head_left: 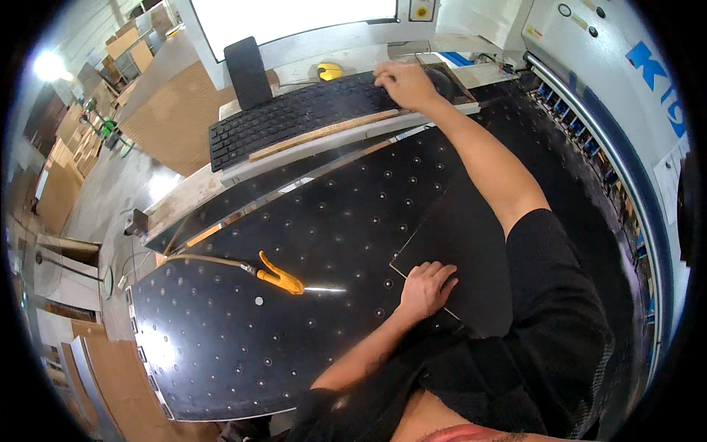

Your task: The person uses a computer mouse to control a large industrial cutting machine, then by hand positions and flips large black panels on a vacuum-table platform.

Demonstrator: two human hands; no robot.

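Observation:
My left hand [429,287] rests on a dark flat panel [471,243], near its left corner. Its fingers lie stretched over the panel's surface. The panel lies on a black table dotted with small round studs [339,236]. My right arm reaches forward, and my right hand [405,85] is over the right end of a black keyboard [294,118], fingers apart and slightly bent, holding nothing. Just right of that hand sits a dark rounded object [442,85], partly hidden by it. A yellow air blow gun [280,280] with a thin metal nozzle lies on the table left of my left hand.
A hose [202,258] runs from the blow gun to the table's left edge. Behind the keyboard are a bright screen [294,22], a black upright slab [247,74] and a yellow-black object [329,71]. A large machine [611,88] stands along the right. Boards [110,376] are stacked at left.

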